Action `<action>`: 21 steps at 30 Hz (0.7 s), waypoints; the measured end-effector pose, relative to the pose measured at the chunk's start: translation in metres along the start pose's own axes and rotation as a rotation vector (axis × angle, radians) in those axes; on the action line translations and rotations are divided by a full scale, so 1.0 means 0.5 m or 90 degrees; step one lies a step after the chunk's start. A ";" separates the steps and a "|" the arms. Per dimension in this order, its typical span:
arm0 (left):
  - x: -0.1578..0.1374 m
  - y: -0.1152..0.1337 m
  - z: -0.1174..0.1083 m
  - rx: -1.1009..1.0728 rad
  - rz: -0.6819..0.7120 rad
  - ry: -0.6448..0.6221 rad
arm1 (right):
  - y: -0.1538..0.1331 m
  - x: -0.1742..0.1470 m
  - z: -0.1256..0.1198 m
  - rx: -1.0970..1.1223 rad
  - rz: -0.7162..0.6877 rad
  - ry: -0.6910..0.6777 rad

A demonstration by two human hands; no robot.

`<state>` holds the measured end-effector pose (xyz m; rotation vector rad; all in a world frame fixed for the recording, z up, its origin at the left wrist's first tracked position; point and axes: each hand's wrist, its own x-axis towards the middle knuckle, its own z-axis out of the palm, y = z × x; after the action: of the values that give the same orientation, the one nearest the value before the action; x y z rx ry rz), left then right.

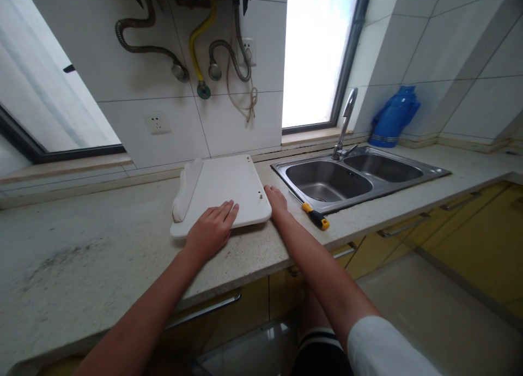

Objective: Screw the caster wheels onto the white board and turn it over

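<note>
A white plastic board [223, 185] with rounded corners lies on the counter. A raised strip [188, 188] runs along its left side, and small holes and a peg show near its right edge. My left hand [212, 226] rests on the board's front left part, fingers stretched flat on top and thumb hidden. At the right edge, my right hand [278, 200] grips the board's side with bent fingers, partly out of sight. Just right of that hand lies a screwdriver [315, 217] with a black and yellow handle, its shaft pointing toward the sink.
A double steel sink [327, 181] with a faucet [345, 122] is set into the pale counter [102, 261]. Behind it stands a blue thermos jug [394, 117]. Hoses, among them a yellow hose [200, 43], hang from a unit on the wall. Drawer handles [204, 310] stick out below.
</note>
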<state>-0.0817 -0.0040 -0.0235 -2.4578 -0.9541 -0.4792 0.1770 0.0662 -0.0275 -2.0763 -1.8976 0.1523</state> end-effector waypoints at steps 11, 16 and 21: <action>0.068 0.033 0.000 -0.108 -0.006 -0.017 | 0.039 0.013 -0.029 0.010 0.121 -0.013; 0.075 -0.053 -0.045 -0.246 -0.074 0.109 | 0.047 0.021 -0.030 0.023 0.129 -0.026; 0.031 -0.196 0.003 -0.447 -0.497 0.372 | 0.054 0.034 -0.019 0.031 0.125 -0.033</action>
<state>-0.1391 0.0693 0.0105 -2.1020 -1.6282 -1.9407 0.2071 0.0796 -0.0245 -2.2431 -1.6970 0.2978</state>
